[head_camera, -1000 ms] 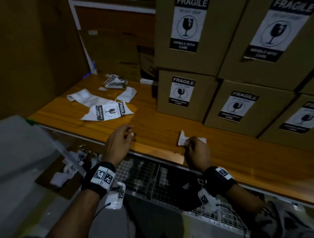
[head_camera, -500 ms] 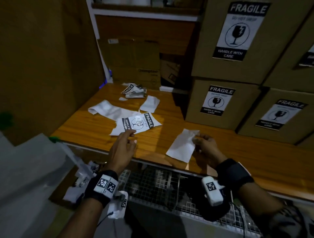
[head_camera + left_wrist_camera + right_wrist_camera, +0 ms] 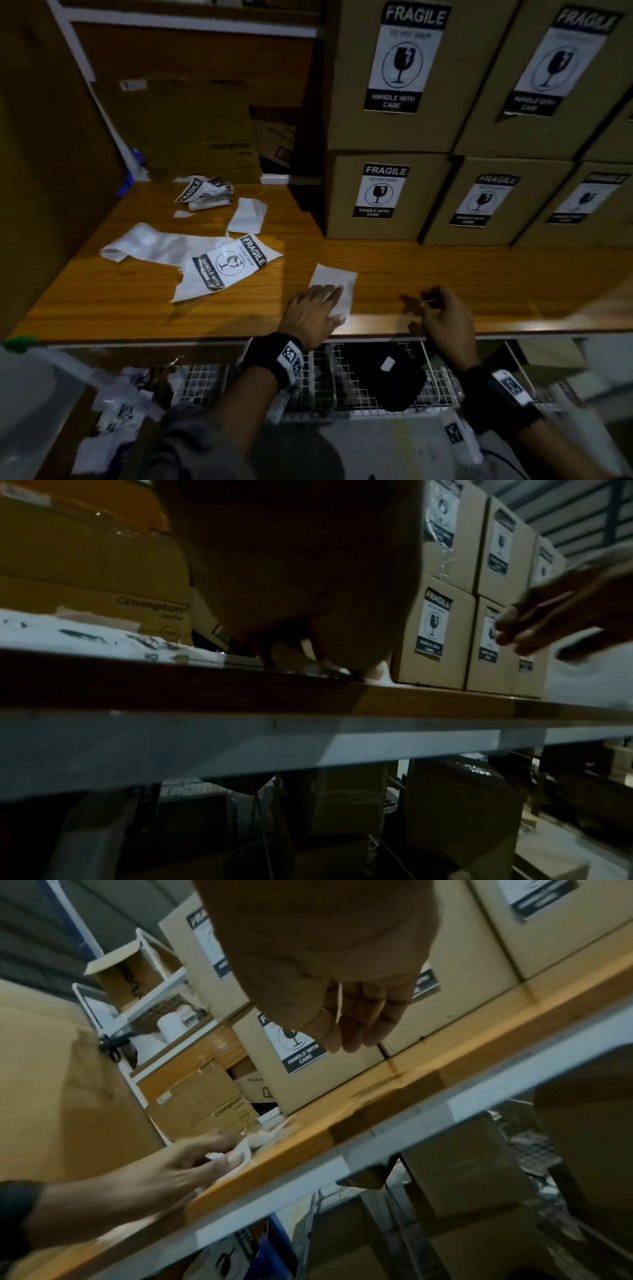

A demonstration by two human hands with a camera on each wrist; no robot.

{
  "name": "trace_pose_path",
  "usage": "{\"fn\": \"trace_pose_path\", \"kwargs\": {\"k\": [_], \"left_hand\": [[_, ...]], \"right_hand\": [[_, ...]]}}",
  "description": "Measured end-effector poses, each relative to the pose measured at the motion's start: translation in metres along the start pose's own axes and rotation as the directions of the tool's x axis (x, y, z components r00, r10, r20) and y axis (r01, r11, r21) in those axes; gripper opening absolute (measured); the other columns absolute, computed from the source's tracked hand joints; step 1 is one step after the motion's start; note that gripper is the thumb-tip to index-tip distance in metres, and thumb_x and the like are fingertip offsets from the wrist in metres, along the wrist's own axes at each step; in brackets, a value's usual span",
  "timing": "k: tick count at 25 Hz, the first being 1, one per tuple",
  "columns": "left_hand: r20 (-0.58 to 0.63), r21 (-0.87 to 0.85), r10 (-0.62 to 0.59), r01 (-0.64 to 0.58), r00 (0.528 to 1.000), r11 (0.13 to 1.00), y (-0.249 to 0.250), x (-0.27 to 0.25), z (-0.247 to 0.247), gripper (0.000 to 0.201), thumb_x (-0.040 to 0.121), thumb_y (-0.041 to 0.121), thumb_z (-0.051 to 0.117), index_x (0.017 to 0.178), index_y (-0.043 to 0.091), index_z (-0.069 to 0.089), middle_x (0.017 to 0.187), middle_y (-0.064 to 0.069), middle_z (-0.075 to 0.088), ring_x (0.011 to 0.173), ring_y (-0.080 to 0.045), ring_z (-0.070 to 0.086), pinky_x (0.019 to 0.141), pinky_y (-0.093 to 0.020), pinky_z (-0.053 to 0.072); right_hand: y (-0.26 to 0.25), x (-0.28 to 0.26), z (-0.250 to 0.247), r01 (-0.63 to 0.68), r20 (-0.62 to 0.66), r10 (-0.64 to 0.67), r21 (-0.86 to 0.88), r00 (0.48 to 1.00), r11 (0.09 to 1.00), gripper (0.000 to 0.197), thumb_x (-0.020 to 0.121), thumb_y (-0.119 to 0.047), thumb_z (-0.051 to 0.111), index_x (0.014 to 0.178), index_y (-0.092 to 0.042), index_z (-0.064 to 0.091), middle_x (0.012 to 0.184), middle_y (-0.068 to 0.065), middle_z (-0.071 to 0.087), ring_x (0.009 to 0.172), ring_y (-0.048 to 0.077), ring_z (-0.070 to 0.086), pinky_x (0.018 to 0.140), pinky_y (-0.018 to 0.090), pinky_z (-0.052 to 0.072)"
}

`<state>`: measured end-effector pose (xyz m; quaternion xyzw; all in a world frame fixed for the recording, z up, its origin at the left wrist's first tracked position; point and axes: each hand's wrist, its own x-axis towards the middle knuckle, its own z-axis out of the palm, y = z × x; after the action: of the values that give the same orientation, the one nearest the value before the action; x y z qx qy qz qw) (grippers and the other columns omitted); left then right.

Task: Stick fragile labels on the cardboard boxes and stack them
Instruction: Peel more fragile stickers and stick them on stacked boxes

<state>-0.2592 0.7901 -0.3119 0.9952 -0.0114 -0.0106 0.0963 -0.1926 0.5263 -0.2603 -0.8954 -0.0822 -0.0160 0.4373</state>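
Note:
A white label sheet (image 3: 334,281) lies blank side up near the front edge of the wooden table (image 3: 445,267). My left hand (image 3: 313,310) rests flat on its lower part, fingers spread and pressing it down; the right wrist view shows the sheet (image 3: 240,1150) curling up at these fingers. My right hand (image 3: 442,308) hovers just right of the sheet with loosely bent fingers (image 3: 356,1026) and holds nothing. A printed FRAGILE label (image 3: 236,262) lies face up to the left. Labelled cardboard boxes (image 3: 411,192) stand stacked at the back right.
Crumpled labels (image 3: 205,195) and white backing scraps (image 3: 147,245) litter the table's left half. Flattened cardboard (image 3: 191,137) leans at the back. A wire basket (image 3: 342,377) hangs below the table's front edge, with paper scraps (image 3: 116,407) lower left.
My right hand has let go of the white sheet and drawn off to the right. My left hand has moved right from the printed label onto the sheet, which now lies flat.

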Motion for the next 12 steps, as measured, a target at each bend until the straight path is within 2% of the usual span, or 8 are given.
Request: {"fn": "trace_pose_path", "kwargs": {"k": [2, 3, 5, 6, 8, 10, 12], "left_hand": [[-0.093, 0.008, -0.016, 0.017, 0.996, 1.0, 0.002, 0.006, 0.007, 0.04, 0.106, 0.044, 0.045, 0.142, 0.027, 0.052, 0.139, -0.001, 0.053, 0.126, -0.028, 0.05, 0.097, -0.041, 0.042], [-0.164, -0.031, -0.024, 0.019, 0.986, 0.999, 0.004, 0.006, 0.011, 0.027, 0.105, 0.038, 0.051, 0.126, 0.025, 0.06, 0.124, -0.001, 0.058, 0.114, -0.029, 0.055, 0.089, -0.042, 0.044], [-0.302, -0.126, -0.04, 0.001, 0.953, 0.992, 0.007, -0.001, 0.014, 0.011, 0.102, 0.027, 0.056, 0.107, 0.018, 0.061, 0.105, -0.006, 0.06, 0.097, -0.032, 0.059, 0.077, -0.042, 0.045], [-0.346, -0.195, -0.094, 0.027, 0.934, 0.981, 0.007, -0.01, 0.01, 0.011, 0.104, 0.023, 0.054, 0.106, 0.014, 0.06, 0.101, -0.009, 0.06, 0.091, -0.034, 0.059, 0.072, -0.041, 0.044], [-0.383, -0.364, -0.303, 0.158, 0.873, 0.918, 0.0, -0.035, -0.006, 0.018, 0.107, 0.024, 0.047, 0.109, 0.008, 0.056, 0.096, -0.013, 0.06, 0.083, -0.032, 0.058, 0.065, -0.038, 0.038], [-0.424, -0.487, -0.461, 0.233, 0.779, 0.842, -0.018, -0.067, -0.022, 0.028, 0.104, 0.036, 0.048, 0.104, 0.009, 0.056, 0.084, -0.011, 0.063, 0.074, -0.031, 0.058, 0.06, -0.032, 0.03], [-0.534, -0.486, -0.51, 0.249, 0.674, 0.838, -0.043, -0.104, -0.036, 0.041, 0.099, 0.051, 0.052, 0.091, 0.012, 0.06, 0.07, -0.007, 0.059, 0.063, -0.026, 0.054, 0.056, -0.029, 0.026]], "right_hand": [[0.016, -0.014, -0.012, 0.059, -0.013, -0.059, -0.03, 0.998, 0.998, 0.022, 0.097, -0.004, 0.066, 0.106, -0.023, 0.061, 0.102, -0.014, 0.066, 0.091, 0.008, 0.067, 0.069, 0.035, 0.06], [0.025, -0.019, -0.015, 0.073, -0.023, -0.074, -0.05, 0.997, 0.996, 0.023, 0.096, -0.003, 0.066, 0.105, -0.024, 0.062, 0.102, -0.011, 0.067, 0.091, 0.01, 0.068, 0.07, 0.037, 0.06], [0.035, -0.036, -0.015, 0.086, -0.007, -0.086, -0.056, 0.996, 0.995, 0.021, 0.098, -0.005, 0.067, 0.104, -0.025, 0.064, 0.103, -0.009, 0.069, 0.089, 0.008, 0.068, 0.069, 0.038, 0.059], [0.035, -0.045, -0.011, 0.104, 0.021, -0.103, -0.048, 0.994, 0.993, 0.017, 0.099, -0.008, 0.066, 0.103, -0.025, 0.065, 0.101, -0.011, 0.069, 0.086, 0.006, 0.067, 0.069, 0.037, 0.058], [0.031, -0.065, 0.002, 0.145, 0.119, -0.139, -0.045, 0.983, 0.988, 0.012, 0.1, -0.013, 0.064, 0.098, -0.025, 0.067, 0.093, -0.014, 0.069, 0.079, 0.007, 0.066, 0.067, 0.036, 0.057], [0.023, -0.083, 0.024, 0.14, 0.263, -0.119, -0.065, 0.957, 0.988, 0.016, 0.099, -0.013, 0.065, 0.093, -0.028, 0.068, 0.088, -0.014, 0.07, 0.076, 0.006, 0.066, 0.067, 0.038, 0.057], [0.012, -0.097, 0.055, 0.146, 0.396, -0.105, -0.076, 0.912, 0.986, 0.021, 0.097, -0.013, 0.068, 0.089, -0.032, 0.067, 0.083, -0.014, 0.07, 0.073, 0.002, 0.065, 0.066, 0.035, 0.056]]}}
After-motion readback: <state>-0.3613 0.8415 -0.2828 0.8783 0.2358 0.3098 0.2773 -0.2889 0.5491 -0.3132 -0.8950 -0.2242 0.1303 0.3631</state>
